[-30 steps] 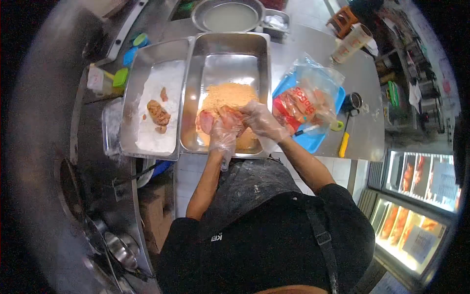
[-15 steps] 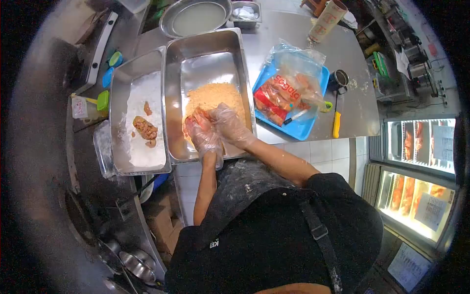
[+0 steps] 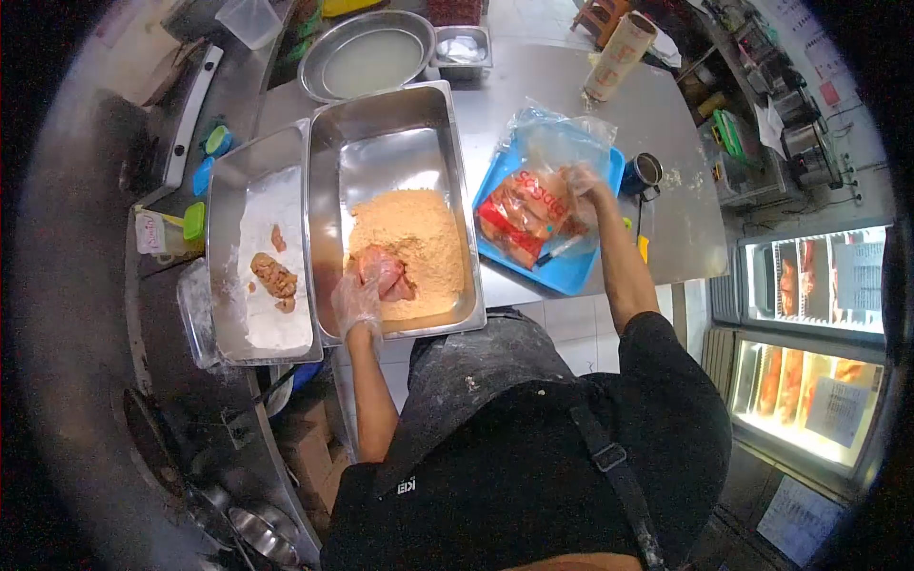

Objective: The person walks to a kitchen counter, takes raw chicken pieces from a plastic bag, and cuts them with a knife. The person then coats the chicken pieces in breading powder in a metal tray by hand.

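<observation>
"Where is the person's left hand [image 3: 358, 300]?"

"Low in the deep steel pan [image 3: 376, 157], by its near left corner, in a clear plastic glove. The fingers are bent around some raw meat [image 3: 379, 270], so it is partly closed, with the meat in its grasp."

"And the meat, is it on the crumbs?"

"It sits at the near left side of the heap of orange crumbs [image 3: 414, 224]. Whether its underside presses into them, one cannot tell."

"What about the right hand [image 3: 583, 179]?"

"Also gloved, and well apart from the left. It is over the blue tray [image 3: 574, 273], at the right side of a clear plastic bag [image 3: 526, 200] with red lettering. The fingers look loosely curled, but whether they pinch anything cannot be told; they are too small and blurred."

"Is there anything in that bag?"

"Pinkish pieces show through the plastic."

"And to the left of the deep pan?"

"Another steel pan [image 3: 227, 243], just beside it, with white powder [image 3: 276, 214] spread across the bottom. A lumpy brown piece [image 3: 273, 276] lies on the powder, with smaller bits around it."

"What stands farther off?"

"A round metal bowl [image 3: 367, 62] of cloudy liquid, beyond the pans. Right of the tray there is a dark cup [image 3: 644, 172], just beside it."
</observation>
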The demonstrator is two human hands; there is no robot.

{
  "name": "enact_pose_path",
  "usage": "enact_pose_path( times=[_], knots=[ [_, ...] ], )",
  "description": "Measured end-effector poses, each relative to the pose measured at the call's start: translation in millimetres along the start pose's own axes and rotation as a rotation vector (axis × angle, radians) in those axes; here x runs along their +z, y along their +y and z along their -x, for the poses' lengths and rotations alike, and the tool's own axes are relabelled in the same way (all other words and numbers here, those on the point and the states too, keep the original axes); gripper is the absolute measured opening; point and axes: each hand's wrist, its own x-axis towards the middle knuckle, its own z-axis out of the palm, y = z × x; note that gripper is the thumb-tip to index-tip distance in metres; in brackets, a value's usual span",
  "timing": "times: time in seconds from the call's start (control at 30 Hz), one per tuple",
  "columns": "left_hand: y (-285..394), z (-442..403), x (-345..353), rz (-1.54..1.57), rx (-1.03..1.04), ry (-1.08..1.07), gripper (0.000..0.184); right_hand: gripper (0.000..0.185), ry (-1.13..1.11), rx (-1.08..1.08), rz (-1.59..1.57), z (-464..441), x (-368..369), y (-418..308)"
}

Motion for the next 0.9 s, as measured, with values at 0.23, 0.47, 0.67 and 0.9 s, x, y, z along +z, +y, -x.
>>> enact_pose_path(
  times=[0.23,0.47,0.67,0.9],
  knots=[
    [-22.3,-4.7,28.9,0.178,-0.077,0.081,0.041,0.035,-0.139,-0.122,0.768,37.9,61.9,-67.2],
    [-34.6,2.0,57.8,0.374,0.043,0.06,0.046,0.055,-0.155,-0.235,1.084,21.1,88.2,-49.1],
    [-87.2,-13.5,109.4,0.454,0.191,0.114,0.048,0.031,0.179,-0.289,1.069,56.9,106.7,-60.5],
    [23.6,23.7,18.2,0.893,-0.3,-0.128,0.052,0.036,-0.191,-0.333,1.61,41.9,118.3,-70.9]
  ],
)
